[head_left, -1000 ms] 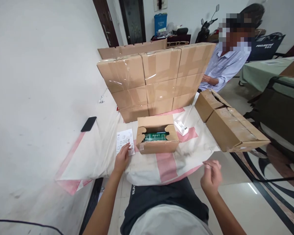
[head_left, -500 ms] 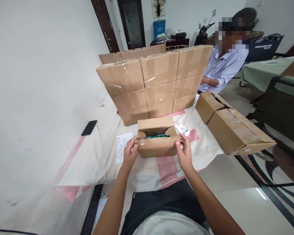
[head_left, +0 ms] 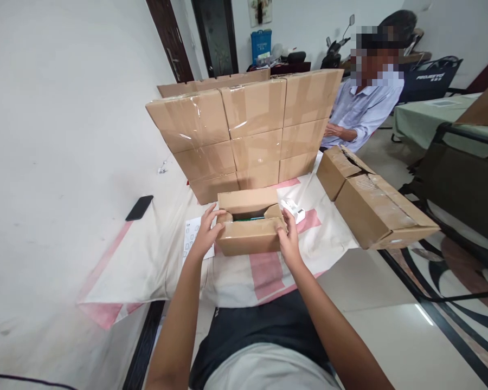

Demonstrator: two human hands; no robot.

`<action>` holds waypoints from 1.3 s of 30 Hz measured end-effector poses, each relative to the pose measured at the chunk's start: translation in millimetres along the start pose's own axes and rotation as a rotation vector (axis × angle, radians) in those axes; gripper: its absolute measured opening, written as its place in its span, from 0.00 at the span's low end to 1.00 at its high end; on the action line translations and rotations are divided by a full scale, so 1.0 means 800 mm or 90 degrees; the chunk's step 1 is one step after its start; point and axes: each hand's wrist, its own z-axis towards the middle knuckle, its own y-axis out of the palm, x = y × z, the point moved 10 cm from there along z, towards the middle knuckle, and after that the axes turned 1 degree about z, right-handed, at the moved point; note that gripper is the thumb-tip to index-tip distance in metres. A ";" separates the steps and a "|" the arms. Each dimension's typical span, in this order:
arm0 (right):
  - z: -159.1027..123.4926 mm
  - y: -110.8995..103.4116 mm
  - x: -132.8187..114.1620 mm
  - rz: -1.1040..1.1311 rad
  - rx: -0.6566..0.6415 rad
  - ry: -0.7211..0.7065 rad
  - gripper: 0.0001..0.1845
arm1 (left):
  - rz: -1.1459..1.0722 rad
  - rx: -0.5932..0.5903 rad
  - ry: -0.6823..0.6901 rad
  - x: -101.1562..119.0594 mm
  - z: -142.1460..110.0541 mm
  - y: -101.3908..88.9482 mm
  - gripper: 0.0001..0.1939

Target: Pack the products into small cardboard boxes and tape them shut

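A small cardboard box point(head_left: 248, 239) sits on the cloth-covered table in front of me, its long back flap point(head_left: 248, 200) standing up. Through the narrow opening shows a strip of something green point(head_left: 248, 219), too hidden to name. My left hand point(head_left: 206, 232) holds the box's left end, thumb toward the front and fingers at the left end flap point(head_left: 226, 217). At the opposite end, my right hand point(head_left: 288, 238) grips the corner beside the right end flap point(head_left: 273, 211). Both end flaps lean inward over the opening.
Taped cartons point(head_left: 254, 130) form a wall behind the box. Two larger boxes point(head_left: 382, 208) stand to the right. A phone point(head_left: 140, 208), a printed sheet point(head_left: 192, 233) and a small white item point(head_left: 295, 210) lie on the cloth point(head_left: 154, 260). A person point(head_left: 364, 103) sits beyond.
Both end flaps have folded further inward, and less of the green contents shows. My hands have shifted slightly along the box's ends. The whole view has moved a little.
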 end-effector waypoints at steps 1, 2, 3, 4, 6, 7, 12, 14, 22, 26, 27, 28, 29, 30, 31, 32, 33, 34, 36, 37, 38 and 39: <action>0.000 0.000 0.001 0.000 -0.003 0.001 0.34 | 0.030 -0.007 0.007 0.002 0.003 0.001 0.19; 0.000 0.000 0.002 -0.001 -0.006 0.001 0.34 | 0.053 -0.015 0.009 0.004 0.006 0.003 0.18; 0.000 0.001 0.002 -0.002 -0.007 -0.002 0.34 | 0.069 -0.024 0.007 0.004 0.010 0.005 0.17; 0.000 0.001 0.002 -0.003 -0.010 -0.005 0.34 | 0.081 -0.031 0.003 0.005 0.013 0.007 0.17; 0.001 0.002 0.003 -0.003 -0.017 -0.011 0.34 | 0.095 -0.046 0.017 0.012 0.019 0.011 0.13; 0.002 0.003 0.004 -0.002 -0.023 -0.012 0.35 | 0.098 -0.051 0.038 0.019 0.022 0.013 0.10; 0.033 0.004 0.006 -0.022 -0.065 0.020 0.45 | 0.091 -0.030 0.118 0.051 0.023 0.010 0.08; 0.052 0.009 -0.002 -0.042 -0.090 0.021 0.50 | 0.096 0.023 0.120 0.059 0.018 -0.001 0.06; 0.076 0.039 -0.030 -0.039 -0.152 -0.047 0.51 | 0.121 0.054 0.097 0.087 -0.008 -0.022 0.07; 0.073 0.037 -0.017 -0.049 -0.158 -0.025 0.51 | 0.188 -0.006 0.069 0.084 -0.008 -0.011 0.11; 0.073 0.036 -0.016 -0.053 -0.159 -0.023 0.51 | 0.209 -0.012 0.073 0.084 -0.007 -0.009 0.13; 0.073 0.035 -0.014 -0.056 -0.158 -0.021 0.51 | 0.225 -0.018 0.076 0.084 -0.007 -0.006 0.15; 0.073 0.035 -0.013 -0.059 -0.158 -0.020 0.51 | 0.235 -0.020 0.075 0.084 -0.007 -0.004 0.16; 0.073 0.034 -0.013 -0.062 -0.157 -0.021 0.50 | 0.244 -0.016 0.070 0.084 -0.007 -0.003 0.16; 0.073 0.034 -0.013 -0.064 -0.155 -0.024 0.50 | 0.255 -0.008 0.061 0.083 -0.008 -0.003 0.17; 0.073 0.033 -0.013 -0.065 -0.153 -0.027 0.50 | 0.268 0.003 0.052 0.084 -0.009 -0.003 0.17; 0.073 0.033 -0.012 -0.067 -0.152 -0.029 0.50 | 0.284 0.015 0.046 0.085 -0.011 -0.004 0.17; 0.073 0.033 -0.010 -0.071 -0.151 -0.027 0.50 | 0.299 0.028 0.046 0.087 -0.013 -0.005 0.17; 0.072 0.032 -0.006 -0.079 -0.149 -0.017 0.50 | 0.323 0.054 0.061 0.093 -0.017 -0.007 0.16; 0.072 0.031 -0.005 -0.083 -0.147 -0.013 0.50 | 0.327 0.063 0.069 0.095 -0.018 -0.007 0.16; 0.071 0.030 -0.004 -0.086 -0.145 -0.010 0.50 | 0.325 0.069 0.073 0.096 -0.019 -0.008 0.15; 0.071 0.030 -0.003 -0.087 -0.143 -0.010 0.50 | 0.315 0.069 0.070 0.094 -0.019 -0.008 0.16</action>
